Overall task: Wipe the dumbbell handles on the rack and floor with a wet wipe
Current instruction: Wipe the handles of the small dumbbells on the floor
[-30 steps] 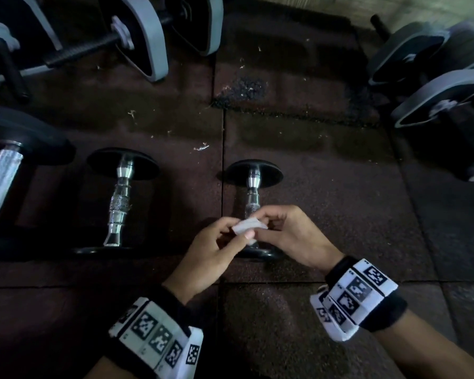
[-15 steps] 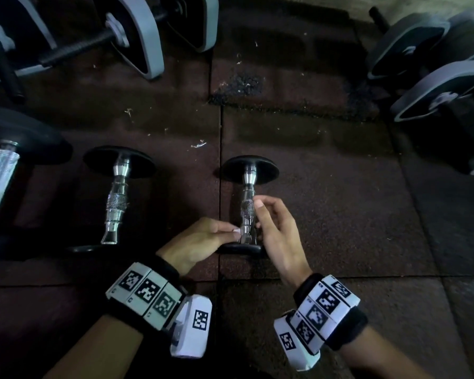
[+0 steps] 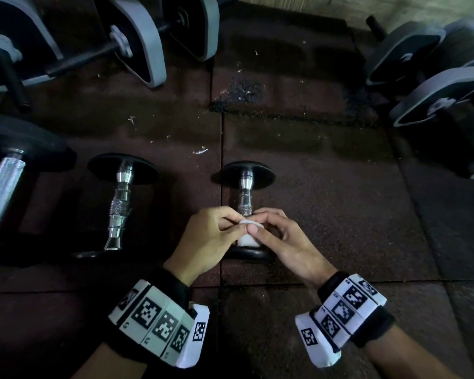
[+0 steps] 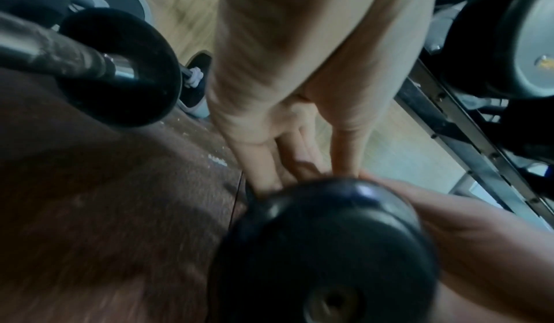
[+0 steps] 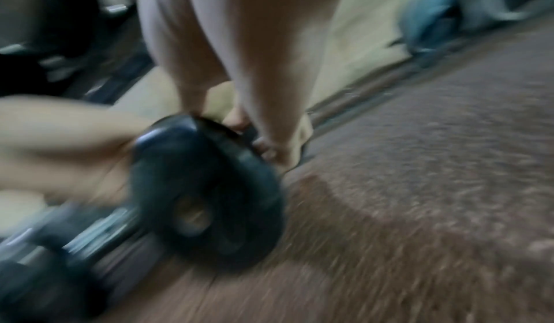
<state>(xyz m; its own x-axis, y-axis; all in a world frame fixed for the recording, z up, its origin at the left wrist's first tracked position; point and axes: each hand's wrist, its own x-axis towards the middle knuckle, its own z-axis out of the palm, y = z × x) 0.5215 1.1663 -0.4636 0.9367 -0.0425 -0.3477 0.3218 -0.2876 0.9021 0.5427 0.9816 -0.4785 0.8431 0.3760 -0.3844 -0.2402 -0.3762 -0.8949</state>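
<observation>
A small black dumbbell [image 3: 246, 177] with a chrome handle lies on the dark rubber floor in the head view. A white wet wipe [image 3: 247, 233] is wrapped over the near part of its handle. My left hand [image 3: 211, 239] and right hand [image 3: 281, 236] meet over the handle and both pinch the wipe. The near black end plate [image 4: 323, 245] fills the left wrist view, and it shows blurred in the right wrist view [image 5: 206, 186]. The wipe itself is hidden in both wrist views.
A second chrome-handled dumbbell [image 3: 121, 203] lies to the left, and a larger one [image 3: 3, 192] at the left edge. Grey-rimmed weights [image 3: 137, 42] stand at the back left and more [image 3: 435, 86] at the right. A metal rack rail [image 4: 467, 143] shows beside the weights.
Half a second ago the fingers were on the bare handle with no wipe showing; now both hands hold the white wipe draped over the handle's near end.
</observation>
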